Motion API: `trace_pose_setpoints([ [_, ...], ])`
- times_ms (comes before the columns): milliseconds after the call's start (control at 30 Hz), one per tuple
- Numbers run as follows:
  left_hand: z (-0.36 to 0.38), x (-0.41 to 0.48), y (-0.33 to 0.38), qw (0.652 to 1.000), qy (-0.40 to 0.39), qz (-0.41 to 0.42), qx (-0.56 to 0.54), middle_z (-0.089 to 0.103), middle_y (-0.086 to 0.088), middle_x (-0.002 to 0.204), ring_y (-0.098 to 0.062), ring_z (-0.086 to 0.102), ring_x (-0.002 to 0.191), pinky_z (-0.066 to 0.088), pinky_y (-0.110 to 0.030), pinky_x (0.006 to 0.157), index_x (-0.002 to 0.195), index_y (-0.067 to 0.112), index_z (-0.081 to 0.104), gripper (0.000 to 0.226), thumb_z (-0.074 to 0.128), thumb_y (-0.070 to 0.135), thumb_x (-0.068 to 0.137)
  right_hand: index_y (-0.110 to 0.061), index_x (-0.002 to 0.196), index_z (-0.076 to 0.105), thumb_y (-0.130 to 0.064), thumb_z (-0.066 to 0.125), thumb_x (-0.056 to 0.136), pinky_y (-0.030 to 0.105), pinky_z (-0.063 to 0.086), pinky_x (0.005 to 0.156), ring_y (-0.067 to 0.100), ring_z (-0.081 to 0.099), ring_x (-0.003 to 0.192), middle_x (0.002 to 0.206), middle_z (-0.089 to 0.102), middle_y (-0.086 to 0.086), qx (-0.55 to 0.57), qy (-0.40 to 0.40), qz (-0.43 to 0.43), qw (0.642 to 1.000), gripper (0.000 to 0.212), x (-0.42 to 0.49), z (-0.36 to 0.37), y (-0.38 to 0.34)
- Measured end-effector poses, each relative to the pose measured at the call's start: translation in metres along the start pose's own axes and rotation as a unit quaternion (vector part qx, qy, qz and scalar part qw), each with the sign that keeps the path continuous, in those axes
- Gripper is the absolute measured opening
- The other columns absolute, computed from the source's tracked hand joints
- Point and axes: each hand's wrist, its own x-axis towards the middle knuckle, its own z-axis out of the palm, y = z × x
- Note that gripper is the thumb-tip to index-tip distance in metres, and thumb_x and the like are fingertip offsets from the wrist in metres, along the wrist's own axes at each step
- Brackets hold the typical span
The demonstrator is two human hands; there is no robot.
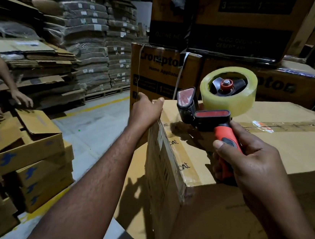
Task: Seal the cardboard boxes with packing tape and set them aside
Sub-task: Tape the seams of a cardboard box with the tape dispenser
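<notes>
A large brown cardboard box (281,147) fills the right half of the view, its top flaps closed with a seam running left to right. My left hand (146,111) grips the box's far left corner, fingers curled over the edge. My right hand (251,163) holds the red handle of a tape dispenser (213,114) just above the box top. A roll of clear packing tape (229,88) sits on the dispenser, and its black head points at the corner near my left hand.
Another person's hands (4,105) work on open cardboard boxes (29,142) stacked at the left. Printed appliance boxes (158,73) stand behind my box. Bundles of flat cardboard (87,36) on pallets line the back left. Grey floor (95,131) lies between.
</notes>
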Motion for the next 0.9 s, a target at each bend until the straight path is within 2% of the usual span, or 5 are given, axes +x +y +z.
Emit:
trace_pose_setpoints([
  [200,0.007,0.014,0.008,0.991,-0.011,-0.068,-0.111,0.073,-0.009,0.09,-0.031,0.069,0.084,0.052,-0.031,0.064,0.085,0.012,0.074,0.019,0.059,0.022,0.091,-0.029,0.144,0.049,-0.011,0.069,0.087,0.032,0.054,0.058,0.023,0.067,0.068,0.099,0.067,0.012,0.051,0.012,-0.023,0.998,0.063,0.004,0.001,0.004],
  [367,0.007,0.014,0.01,0.983,-0.02,-0.062,-0.173,0.069,-0.002,0.093,-0.028,0.068,0.096,0.059,-0.044,0.088,0.105,0.012,0.073,0.017,0.059,0.016,0.097,-0.029,0.146,0.046,-0.019,0.069,0.082,0.041,0.054,0.062,0.031,0.062,0.067,0.089,0.065,0.017,0.118,0.037,-0.02,0.992,0.069,0.011,-0.004,0.001],
  [667,-0.002,-0.046,0.012,0.975,-0.154,-0.023,-0.16,0.068,-0.004,0.118,-0.019,0.067,0.102,0.056,-0.035,0.077,0.135,0.017,0.055,0.042,0.039,0.038,0.102,-0.029,0.148,0.041,-0.014,0.065,0.093,0.037,0.057,0.058,0.021,0.066,0.064,0.103,0.066,0.014,0.062,0.093,-0.067,0.991,0.062,0.023,0.009,0.005],
  [767,-0.012,-0.097,0.019,0.969,-0.205,-0.027,-0.136,0.009,-0.006,0.169,-0.03,0.017,0.153,0.026,-0.057,0.12,0.162,0.028,0.006,0.073,0.031,0.06,0.101,-0.027,0.148,0.042,-0.016,0.068,0.092,0.039,0.057,0.058,0.024,0.067,0.066,0.113,0.066,0.01,0.044,0.09,-0.072,0.992,0.063,0.022,0.014,0.01],
  [900,-0.024,-0.194,0.035,0.964,-0.212,0.032,-0.158,-0.035,0.008,0.161,-0.006,-0.022,0.147,-0.004,-0.054,0.125,0.161,0.028,-0.006,0.089,0.015,0.075,0.088,-0.02,0.149,0.042,-0.018,0.07,0.091,0.031,0.06,0.069,0.01,0.07,0.092,0.142,0.054,-0.004,-0.014,0.116,-0.108,0.987,0.064,0.018,0.019,0.009],
])
